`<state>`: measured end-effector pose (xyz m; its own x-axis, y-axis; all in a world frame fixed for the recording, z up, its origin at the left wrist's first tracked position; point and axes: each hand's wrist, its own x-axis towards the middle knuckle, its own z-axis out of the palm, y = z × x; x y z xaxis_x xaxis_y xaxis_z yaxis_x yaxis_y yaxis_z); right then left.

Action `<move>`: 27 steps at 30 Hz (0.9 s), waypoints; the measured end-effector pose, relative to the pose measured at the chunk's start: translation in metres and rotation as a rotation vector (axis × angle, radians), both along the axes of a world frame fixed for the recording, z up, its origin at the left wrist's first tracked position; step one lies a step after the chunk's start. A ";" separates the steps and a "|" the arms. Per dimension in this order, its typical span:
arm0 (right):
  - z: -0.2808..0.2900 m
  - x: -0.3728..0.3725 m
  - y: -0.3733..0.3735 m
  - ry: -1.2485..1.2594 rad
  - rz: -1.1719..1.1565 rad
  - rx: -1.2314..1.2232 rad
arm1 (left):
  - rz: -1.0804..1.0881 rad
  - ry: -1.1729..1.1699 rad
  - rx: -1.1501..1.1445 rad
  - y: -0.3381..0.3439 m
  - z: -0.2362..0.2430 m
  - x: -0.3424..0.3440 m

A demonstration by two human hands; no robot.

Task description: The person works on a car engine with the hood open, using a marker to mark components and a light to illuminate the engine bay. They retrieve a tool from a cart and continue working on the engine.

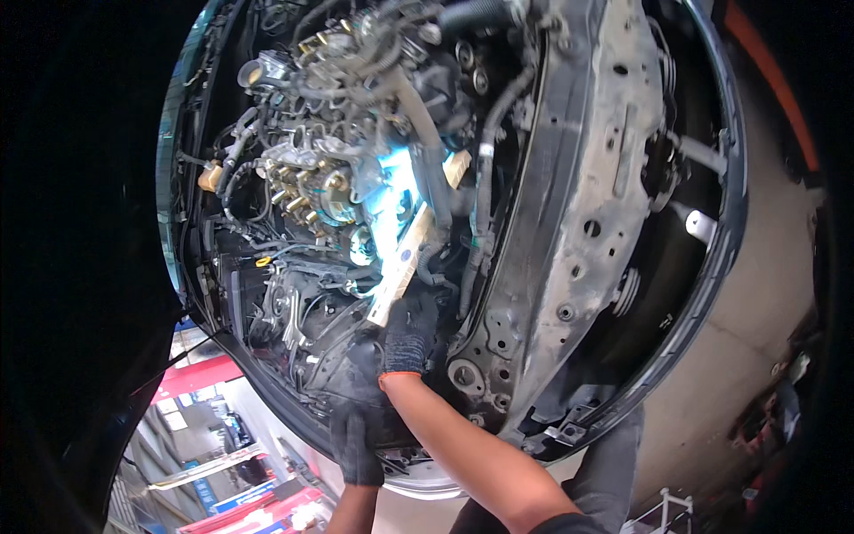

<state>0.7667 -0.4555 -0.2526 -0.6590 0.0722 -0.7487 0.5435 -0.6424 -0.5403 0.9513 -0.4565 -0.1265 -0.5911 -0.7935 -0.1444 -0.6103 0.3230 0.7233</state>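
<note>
My right hand (pixel 407 340), in a dark knit glove with an orange cuff, reaches into a car's engine bay. It is beside the lower end of a long, pale, wood-coloured bar (pixel 406 262). Its fingers blend into the dark parts around them, so whether they grip anything does not show. Lower and to the left, my left hand (pixel 358 449), also dark-gloved, is at the near edge of the bay. Its fingertips are lost against black parts. The bar slants across the bay beside the exposed engine (pixel 325 182), partly washed out by a bright bluish-white glare (pixel 396 182).
A grey metal crossmember (pixel 583 178) with holes runs along the right of the bay. Hoses (pixel 489 187) and a yellow ring handle (pixel 262 262) lie around the engine. The bumper's dark rim (pixel 731 178) curves at far right. Red and blue shop equipment (pixel 240 507) stands lower left.
</note>
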 end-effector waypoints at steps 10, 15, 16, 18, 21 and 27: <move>0.103 0.122 0.147 0.566 0.763 0.191 | 0.055 -0.057 0.030 0.165 0.050 0.165; 0.102 0.112 0.354 0.277 0.802 -0.184 | -0.249 -0.254 0.020 0.230 0.035 0.215; 0.091 0.102 0.388 0.251 0.786 -0.024 | -0.268 -0.263 0.051 0.231 0.029 0.222; 0.073 0.110 0.488 0.182 0.674 0.237 | -0.339 -0.286 0.116 0.226 0.011 0.231; 0.030 0.129 0.627 0.163 0.663 0.935 | -0.433 -0.207 0.168 0.226 -0.021 0.245; 0.015 0.337 0.835 -0.279 0.858 1.422 | -0.437 -0.061 0.257 0.226 -0.092 0.259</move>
<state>1.1032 0.3790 -0.2380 -0.7319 0.4612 -0.5017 0.6248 0.7479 -0.2240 1.2105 -0.2305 -0.2186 -0.8442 -0.4084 -0.3472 -0.5017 0.3736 0.7802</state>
